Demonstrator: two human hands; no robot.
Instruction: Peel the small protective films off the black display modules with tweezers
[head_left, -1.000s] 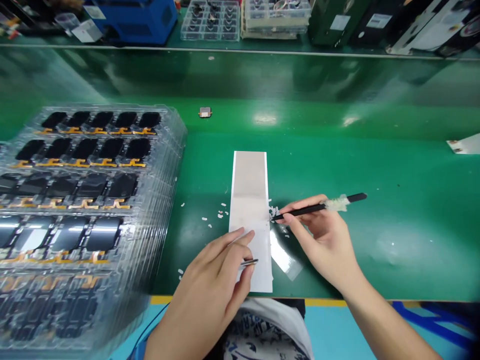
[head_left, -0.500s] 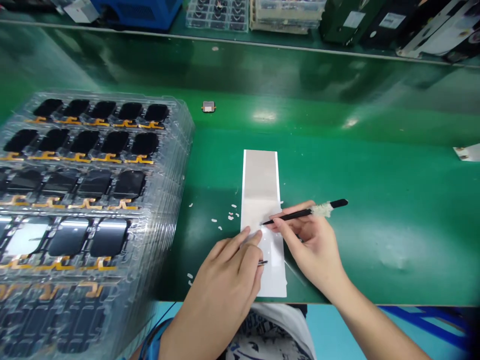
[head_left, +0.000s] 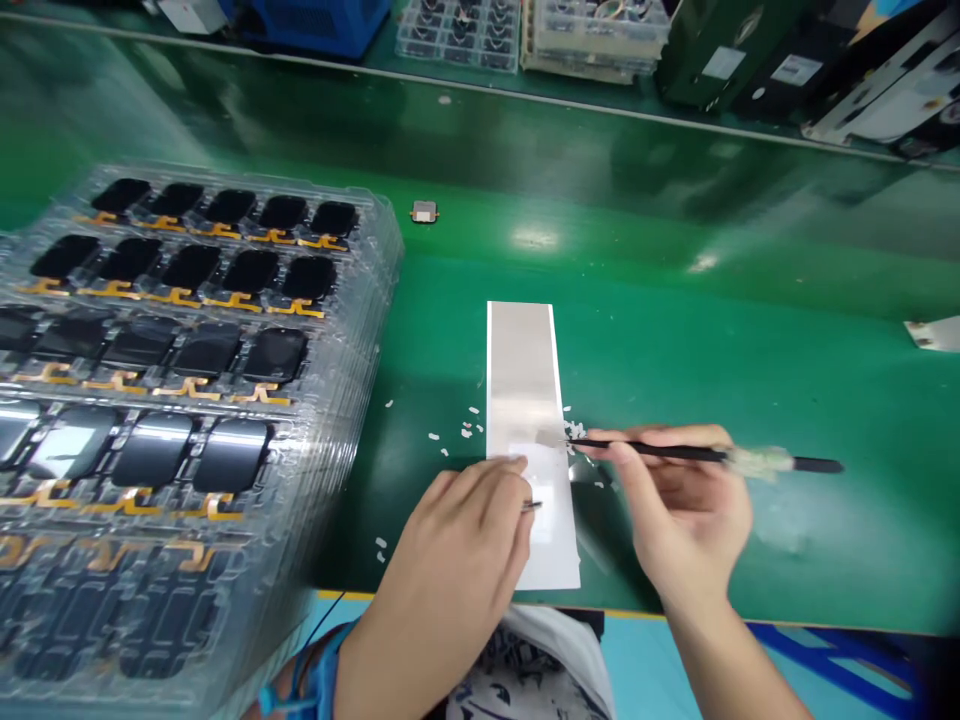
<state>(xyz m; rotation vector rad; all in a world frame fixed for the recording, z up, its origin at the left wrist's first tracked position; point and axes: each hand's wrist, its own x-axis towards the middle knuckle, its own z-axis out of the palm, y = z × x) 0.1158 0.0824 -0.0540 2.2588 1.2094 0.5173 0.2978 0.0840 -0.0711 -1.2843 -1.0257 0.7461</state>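
A long pale strip of sheet [head_left: 523,350], grey at its far end and white nearer me, lies on the green bench. Spread over its near left side, my left hand [head_left: 461,545] presses it down, fingers curled. A small metal tip [head_left: 532,506] pokes out from under those fingers; the rest of that tool is hidden. Between thumb and fingers, my right hand [head_left: 694,510] grips slim black tweezers [head_left: 675,452] with pale wrapping near the back end. Their tip is at the strip's right edge, beside a cluster of tiny white scraps [head_left: 576,430].
Stacked clear trays [head_left: 367,290] holding black screens with orange flex cables fill the left. More white scraps [head_left: 466,430] lie left of the strip. A small module [head_left: 424,212] sits farther back. Boxes and a blue device [head_left: 315,25] stand on the shelf.
My right hand has moved right with the tweezers, their tip going from mid-strip to its right edge. My left hand stays on the strip. The view has shifted slightly.
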